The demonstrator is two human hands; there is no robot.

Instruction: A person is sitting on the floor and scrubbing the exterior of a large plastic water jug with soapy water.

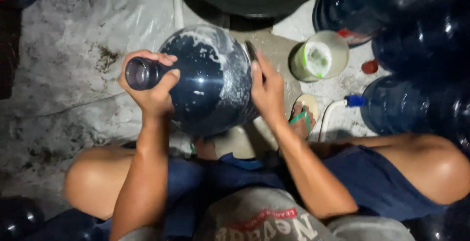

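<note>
The floor under me is wet grey concrete, partly covered with a sheet of clear plastic, and it is dim all around. I am squatting with my knees wide, and between them I hold a big dark blue water jug tipped on its side, with white suds smeared over its rounded wall. My left hand is wrapped around the jug's neck, fingers and thumb closed tight about it, the open mouth pointing toward the left edge of the floor. My right hand lies flat against the far side of the jug, fingers held together and stretched along the wall; I cannot tell whether there is anything under the palm. Just beyond that hand stands a small pale bucket with foamy water in it. My foot in a green-strapped sandal rests near it, beside a white hose with a blue end. More dark blue jugs crowd the right edge.
</note>
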